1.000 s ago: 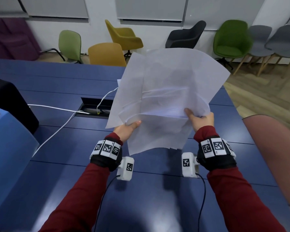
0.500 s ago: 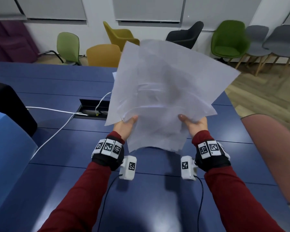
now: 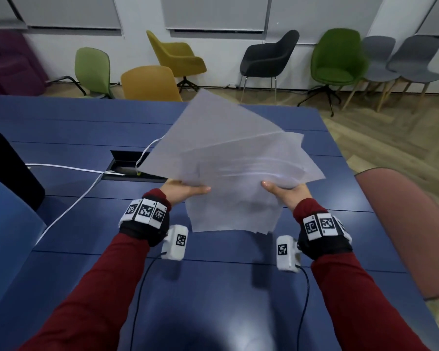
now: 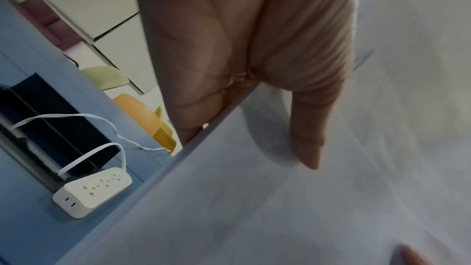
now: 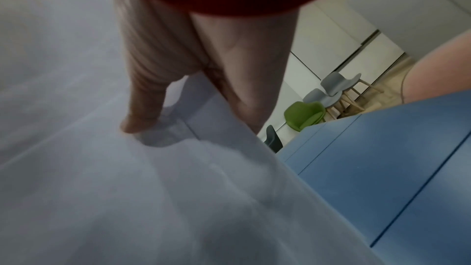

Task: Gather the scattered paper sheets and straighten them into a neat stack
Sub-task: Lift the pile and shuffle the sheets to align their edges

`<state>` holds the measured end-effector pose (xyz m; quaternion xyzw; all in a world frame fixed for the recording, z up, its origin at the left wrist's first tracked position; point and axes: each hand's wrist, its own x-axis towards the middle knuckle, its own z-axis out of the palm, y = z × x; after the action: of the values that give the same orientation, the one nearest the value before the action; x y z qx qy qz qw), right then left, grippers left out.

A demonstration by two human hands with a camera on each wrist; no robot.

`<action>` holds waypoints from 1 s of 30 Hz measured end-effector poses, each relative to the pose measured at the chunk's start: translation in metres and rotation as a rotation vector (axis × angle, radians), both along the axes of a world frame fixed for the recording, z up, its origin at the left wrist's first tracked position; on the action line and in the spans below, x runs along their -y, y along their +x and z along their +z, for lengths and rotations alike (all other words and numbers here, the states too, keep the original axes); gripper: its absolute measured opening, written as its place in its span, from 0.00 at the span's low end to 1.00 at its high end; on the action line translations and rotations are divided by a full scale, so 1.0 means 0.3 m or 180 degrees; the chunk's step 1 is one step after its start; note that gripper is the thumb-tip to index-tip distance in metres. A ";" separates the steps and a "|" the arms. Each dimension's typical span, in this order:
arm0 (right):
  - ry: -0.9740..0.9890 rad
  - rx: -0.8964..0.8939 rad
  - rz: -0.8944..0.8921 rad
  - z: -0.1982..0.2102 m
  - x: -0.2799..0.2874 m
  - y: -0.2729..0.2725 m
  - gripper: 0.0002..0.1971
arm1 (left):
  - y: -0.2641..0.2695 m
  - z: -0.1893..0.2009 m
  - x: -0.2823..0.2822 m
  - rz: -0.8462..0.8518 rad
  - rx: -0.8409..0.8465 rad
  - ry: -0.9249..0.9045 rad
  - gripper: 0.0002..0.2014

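Observation:
A fanned, uneven bundle of white paper sheets (image 3: 233, 163) hangs in the air above the blue table (image 3: 213, 287), its corners sticking out at different angles. My left hand (image 3: 188, 190) pinches its left edge, thumb on top and fingers hidden underneath. My right hand (image 3: 284, 190) pinches its right edge the same way. In the left wrist view the thumb (image 4: 308, 144) presses on the top paper sheet (image 4: 280, 209). In the right wrist view the thumb (image 5: 142, 116) lies on the sheets (image 5: 127, 198), which look blurred.
A cable hatch (image 3: 134, 163) with a white cable (image 3: 69, 211) lies left of the papers. A white power strip (image 4: 94, 190) sits beside it. A pink chair back (image 3: 411, 224) stands at the right table edge. A blue object (image 3: 8, 236) and a black one (image 3: 10, 171) are at left.
The bundle has tipped down and forward from a raised, near-upright pose to a flatter one over the table. Both hands kept their hold and spread slightly apart.

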<state>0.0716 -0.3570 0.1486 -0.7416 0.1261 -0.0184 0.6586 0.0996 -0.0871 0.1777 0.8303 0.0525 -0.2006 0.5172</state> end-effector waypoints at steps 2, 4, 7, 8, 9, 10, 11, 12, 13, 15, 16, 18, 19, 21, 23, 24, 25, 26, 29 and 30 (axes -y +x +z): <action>0.0077 0.0013 -0.0175 0.005 -0.009 0.014 0.18 | 0.017 0.011 0.006 0.0053 0.0066 0.0065 0.28; 0.0132 0.0105 -0.0258 -0.005 -0.014 0.025 0.20 | 0.026 0.014 0.015 0.0134 0.0115 0.0243 0.28; 0.0143 0.0189 -0.0247 -0.012 -0.024 0.023 0.23 | 0.032 0.016 0.037 0.0122 0.0147 0.0338 0.28; 0.0110 0.0147 -0.0256 -0.010 -0.023 0.023 0.25 | 0.031 0.018 0.043 0.0108 0.0161 0.0413 0.30; 0.0109 0.0130 -0.0273 -0.005 -0.017 0.022 0.25 | 0.029 0.022 0.043 0.0118 0.0199 0.0429 0.30; 0.0140 0.0168 -0.0269 0.001 -0.010 0.021 0.24 | 0.025 0.030 0.042 0.0133 0.0209 0.0404 0.29; 0.0183 0.0290 -0.0239 0.011 -0.002 0.017 0.21 | 0.022 0.039 0.037 0.0138 0.0236 0.0322 0.27; 0.0184 0.0408 -0.0219 0.016 0.005 0.014 0.19 | 0.022 0.041 0.031 0.0107 0.0238 0.0225 0.24; 0.0201 0.0525 -0.0225 0.022 0.010 0.011 0.17 | 0.022 0.037 0.024 0.0088 0.0267 0.0100 0.22; 0.0481 0.0693 -0.0369 0.025 0.020 0.006 0.16 | 0.029 0.018 0.016 0.0115 0.0286 -0.0051 0.20; 0.0756 0.0770 -0.0465 0.020 0.028 0.008 0.18 | 0.030 0.010 0.017 0.0143 0.0300 -0.0138 0.19; 0.1422 0.0857 -0.0664 0.009 0.047 0.015 0.20 | 0.027 0.002 0.025 0.0135 0.0343 -0.0365 0.17; 0.1711 0.0891 -0.0729 0.002 0.055 0.016 0.17 | 0.024 0.002 0.030 0.0111 0.0361 -0.0418 0.16; 0.1940 0.0884 -0.0826 -0.014 0.072 0.022 0.05 | 0.019 -0.001 0.032 0.0095 0.0465 -0.0517 0.17; 0.1818 0.0679 -0.1064 -0.056 0.088 0.032 0.05 | 0.017 -0.010 0.032 0.0152 0.0492 -0.0665 0.21; 0.1751 0.0498 -0.1134 -0.076 0.097 0.034 0.06 | 0.022 -0.017 0.032 0.0186 0.0512 -0.0731 0.21; 0.1639 0.0335 -0.1161 -0.105 0.107 0.036 0.07 | 0.021 -0.016 0.037 0.0191 0.0543 -0.0790 0.19; 0.1343 0.0174 -0.1148 -0.134 0.115 0.035 0.08 | 0.020 -0.022 0.039 0.0157 0.0609 -0.0847 0.16; -0.0427 -0.0237 -0.0571 -0.188 0.123 0.013 0.08 | 0.020 -0.038 0.039 0.0084 0.0758 -0.0880 0.16; -0.0992 -0.0336 -0.0373 -0.187 0.121 0.006 0.18 | 0.019 -0.042 0.036 0.0097 0.0789 -0.0890 0.17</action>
<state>0.0735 -0.3933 0.0924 -0.8260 0.1992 -0.0371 0.5260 0.1054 -0.0979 0.1652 0.7678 -0.0274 -0.0943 0.6331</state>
